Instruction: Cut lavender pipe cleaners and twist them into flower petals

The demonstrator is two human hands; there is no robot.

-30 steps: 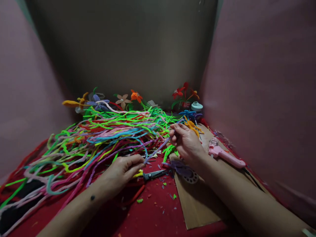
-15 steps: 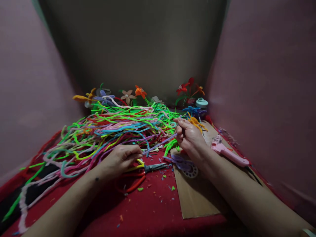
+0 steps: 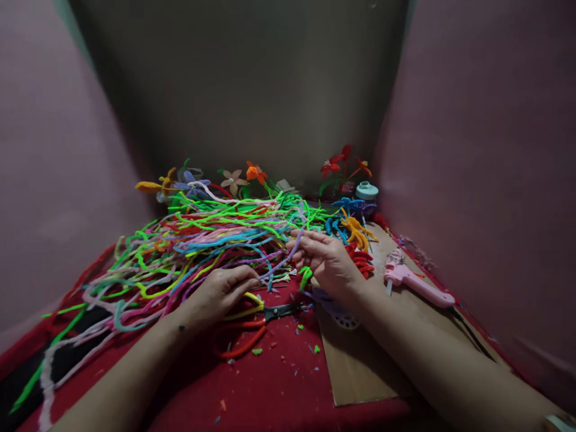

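Note:
A lavender pipe cleaner (image 3: 282, 264) spans the gap between my two hands. Its lower end is pinched in the closed fingers of my left hand (image 3: 225, 291). My right hand (image 3: 327, 261) has its fingertips closed on it further along, and the free end curves upward past them. Below my left hand lie scissors (image 3: 281, 310) with red and yellow handles. Under my right wrist, partly hidden, a lavender pipe-cleaner piece and a white disc with holes (image 3: 345, 320) rest on a cardboard sheet (image 3: 360, 366).
A big heap of colourful pipe cleaners (image 3: 216, 234) covers the back left. Pipe-cleaner flowers (image 3: 255, 172) stand behind it. On the right lies a pink glue gun (image 3: 418, 285) with its cord, near orange (image 3: 356, 231) and red pieces (image 3: 361, 261). Scraps dot the red cloth (image 3: 270, 390).
My right hand has moved left and slightly down along the lavender pipe cleaner, which now bends upward instead of running straight. My left hand stays nearly in place. Red pieces have come into view.

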